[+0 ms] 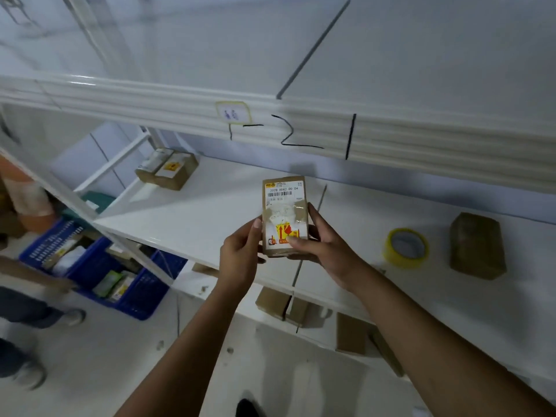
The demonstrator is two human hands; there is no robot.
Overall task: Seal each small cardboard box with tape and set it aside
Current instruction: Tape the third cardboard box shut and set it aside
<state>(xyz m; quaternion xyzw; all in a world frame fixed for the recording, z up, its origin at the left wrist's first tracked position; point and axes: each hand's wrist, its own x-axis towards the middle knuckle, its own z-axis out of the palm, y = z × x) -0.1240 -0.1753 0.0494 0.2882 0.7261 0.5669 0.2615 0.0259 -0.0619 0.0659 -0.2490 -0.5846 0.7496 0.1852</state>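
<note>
I hold a small cardboard box [284,210] above the front of the white shelf [210,206]. It carries a barcode label, clear tape across its middle and a yellow handling sticker. My left hand [242,254] grips its left edge and my right hand [320,246] grips its lower right corner, thumb on the sticker. A yellow tape roll [406,247] lies flat on the shelf to the right. Beyond it stands a taped brown box [477,245]. Two labelled boxes [167,168] sit at the shelf's far left.
An upper shelf rail [301,127] with handwritten marks runs above. Several brown boxes [282,303] lie on the lower shelf below my arms. A blue crate [135,299] with packets stands on the floor at left, beside another person's legs [27,314].
</note>
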